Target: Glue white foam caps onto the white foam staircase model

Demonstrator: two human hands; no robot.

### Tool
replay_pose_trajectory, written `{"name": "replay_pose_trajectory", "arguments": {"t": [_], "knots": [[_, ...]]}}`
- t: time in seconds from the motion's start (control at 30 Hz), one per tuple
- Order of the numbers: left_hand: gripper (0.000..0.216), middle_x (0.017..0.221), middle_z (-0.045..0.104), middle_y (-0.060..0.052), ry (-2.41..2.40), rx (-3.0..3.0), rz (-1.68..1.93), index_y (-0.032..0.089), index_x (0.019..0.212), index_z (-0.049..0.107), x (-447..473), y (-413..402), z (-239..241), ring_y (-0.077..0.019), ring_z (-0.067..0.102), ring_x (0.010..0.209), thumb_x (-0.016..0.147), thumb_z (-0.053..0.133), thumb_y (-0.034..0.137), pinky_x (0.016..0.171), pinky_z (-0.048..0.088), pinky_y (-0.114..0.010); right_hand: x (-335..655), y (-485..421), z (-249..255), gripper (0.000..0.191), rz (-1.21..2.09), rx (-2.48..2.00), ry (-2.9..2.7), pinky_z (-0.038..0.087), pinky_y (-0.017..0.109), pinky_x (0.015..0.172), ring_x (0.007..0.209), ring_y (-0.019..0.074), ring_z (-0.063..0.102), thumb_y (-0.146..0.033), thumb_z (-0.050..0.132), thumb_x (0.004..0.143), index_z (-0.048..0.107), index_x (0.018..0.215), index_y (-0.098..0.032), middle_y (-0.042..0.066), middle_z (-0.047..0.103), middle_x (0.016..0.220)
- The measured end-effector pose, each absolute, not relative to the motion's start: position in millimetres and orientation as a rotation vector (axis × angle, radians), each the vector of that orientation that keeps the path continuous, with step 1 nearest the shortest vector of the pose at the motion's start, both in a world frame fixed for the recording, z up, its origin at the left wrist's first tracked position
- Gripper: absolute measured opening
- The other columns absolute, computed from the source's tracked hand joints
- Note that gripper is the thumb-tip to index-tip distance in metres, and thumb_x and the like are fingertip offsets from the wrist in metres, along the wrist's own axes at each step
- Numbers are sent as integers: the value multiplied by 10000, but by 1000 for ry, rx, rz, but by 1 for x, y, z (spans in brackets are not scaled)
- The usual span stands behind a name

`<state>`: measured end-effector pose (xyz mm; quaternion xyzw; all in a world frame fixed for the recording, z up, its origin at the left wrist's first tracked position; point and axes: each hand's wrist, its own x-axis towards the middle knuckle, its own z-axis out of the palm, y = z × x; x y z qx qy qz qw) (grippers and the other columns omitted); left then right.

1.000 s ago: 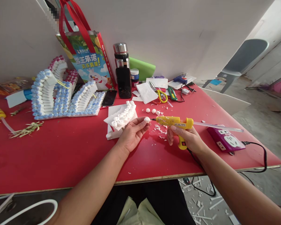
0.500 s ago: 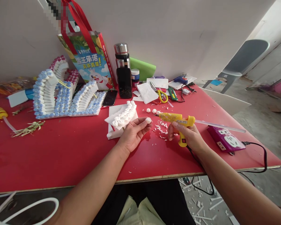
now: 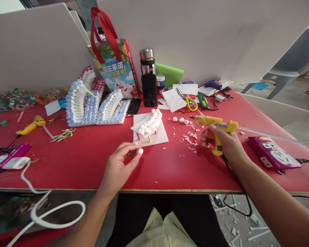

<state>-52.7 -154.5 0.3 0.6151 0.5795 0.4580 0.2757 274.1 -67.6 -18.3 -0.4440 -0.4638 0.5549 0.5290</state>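
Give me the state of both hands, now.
Left hand: closed, pinching a small white round piece.
Right hand: closed, holding the yellow glue gun.

We have passage over the near surface point(image 3: 167, 176) between left hand point(image 3: 120, 166) and right hand point(image 3: 227, 144). Farther off, the white model point(image 3: 151, 125) obstructs us; at right, the yellow glue gun point(image 3: 208, 120) and purple socket block point(image 3: 259, 151).
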Motion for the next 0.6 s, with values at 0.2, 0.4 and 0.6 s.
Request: {"name": "replay_pose_trajectory", "arguments": {"t": [0.2,0.4,0.6], "knots": [[206,1075,656,-56,1701,2173,1173,219,1113,682,-56,-149,-9,-172,652,958,918,623,186,894,533,-304,273,-67,-18,324,1299,-1096,-1094,441,268,504,579,152,593,-446,718,858,666,732,-152,52,633,730],[293,1045,650,-88,1794,2405,1093,195,1205,584,-53,-145,-12,-225,640,1007,917,580,135,913,540,-368,273,-67,-20,317,1300,-1110,-1082,444,274,505,604,173,615,-435,722,856,661,724,-153,61,635,733],[216,1055,657,-95,1796,2482,1059,206,1131,591,-52,-141,-14,-238,630,1015,926,568,144,907,532,-384,275,-67,-22,292,1279,-1090,-1109,453,290,516,610,189,624,-417,696,882,677,746,-160,61,637,723]]}}
